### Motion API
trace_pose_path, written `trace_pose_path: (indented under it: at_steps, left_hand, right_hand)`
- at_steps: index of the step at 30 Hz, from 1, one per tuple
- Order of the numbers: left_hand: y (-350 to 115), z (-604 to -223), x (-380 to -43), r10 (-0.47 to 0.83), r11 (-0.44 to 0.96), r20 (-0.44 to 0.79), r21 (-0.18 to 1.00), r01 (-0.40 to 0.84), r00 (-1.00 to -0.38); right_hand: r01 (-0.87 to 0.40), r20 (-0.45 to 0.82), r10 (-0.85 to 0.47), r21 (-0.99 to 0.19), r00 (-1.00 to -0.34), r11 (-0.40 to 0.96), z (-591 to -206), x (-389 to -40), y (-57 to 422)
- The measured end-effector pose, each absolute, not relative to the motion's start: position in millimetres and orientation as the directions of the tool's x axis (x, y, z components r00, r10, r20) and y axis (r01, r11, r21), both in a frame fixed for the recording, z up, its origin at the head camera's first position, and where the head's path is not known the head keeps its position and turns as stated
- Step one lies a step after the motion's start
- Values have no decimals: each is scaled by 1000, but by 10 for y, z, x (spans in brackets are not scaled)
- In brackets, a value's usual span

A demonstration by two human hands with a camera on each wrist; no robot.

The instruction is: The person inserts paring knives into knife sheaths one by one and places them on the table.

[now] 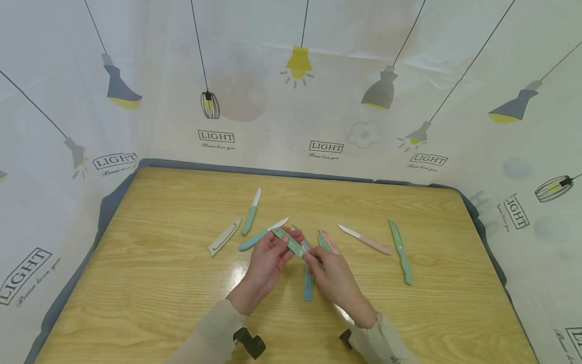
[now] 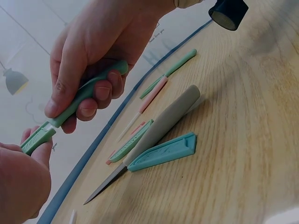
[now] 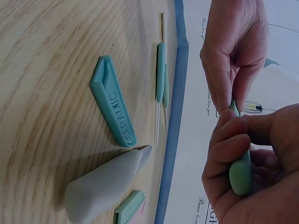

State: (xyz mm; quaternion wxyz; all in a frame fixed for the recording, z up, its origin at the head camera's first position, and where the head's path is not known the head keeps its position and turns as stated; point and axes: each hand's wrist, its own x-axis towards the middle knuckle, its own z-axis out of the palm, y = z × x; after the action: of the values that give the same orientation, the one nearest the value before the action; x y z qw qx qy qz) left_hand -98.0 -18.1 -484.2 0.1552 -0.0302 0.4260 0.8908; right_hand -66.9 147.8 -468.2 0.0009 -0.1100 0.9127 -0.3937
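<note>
My left hand [image 1: 267, 255] pinches a green knife sheath [image 2: 38, 139] between thumb and fingers. With curled fingers my right hand [image 1: 338, 277] grips the green handle [image 2: 88, 95] of a knife. Its blade is in the sheath, with only a short pale strip showing between handle and sheath mouth. Both hands are above the table. Below them lies a grey-handled knife [image 2: 163, 122] with a metal blade, beside a blue sheath [image 3: 113, 102]. A green sheath [image 2: 132, 140] and a pink sheath [image 1: 329, 241] lie together near my right hand.
Left of the hands lie a blue knife [image 1: 254, 241], a green knife [image 1: 249, 220] with a white blade and a cream sheath [image 1: 225, 237]. To the right are a pink knife [image 1: 374, 245] and a green sheathed knife [image 1: 400, 251]. A printed curtain [image 1: 273, 151] surrounds the wooden table [image 1: 150, 283].
</note>
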Motion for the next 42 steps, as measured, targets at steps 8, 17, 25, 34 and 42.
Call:
trace_pose_path:
  at_steps: [8, 17, 25, 34, 42]
  left_hand:
    - [-177, -4826, -987, 243, -581, -193, 756, -302, -951]
    - [-183, -4788, -1009, 160, -590, -261, 748, -304, -952]
    - [-186, -4815, -1012, 181, -588, -266, 743, -321, -947]
    - [-387, -4788, -1061, 168, -627, -283, 709, -323, -944]
    - [-591, -4777, -1112, 89, -655, -325, 693, -301, -942]
  right_hand:
    - [-204, 87, -203, -707, -975, 677, -4704, -681, 1485]
    - [-194, 76, -185, -595, -980, 780, -4658, -701, 1551]
    - [-255, 122, -224, -532, -967, 807, -4683, -703, 1621]
    - [-208, 158, -146, -519, -977, 829, -4681, -697, 1843]
    - [-133, 137, -69, -539, -988, 832, -4684, -693, 2220]
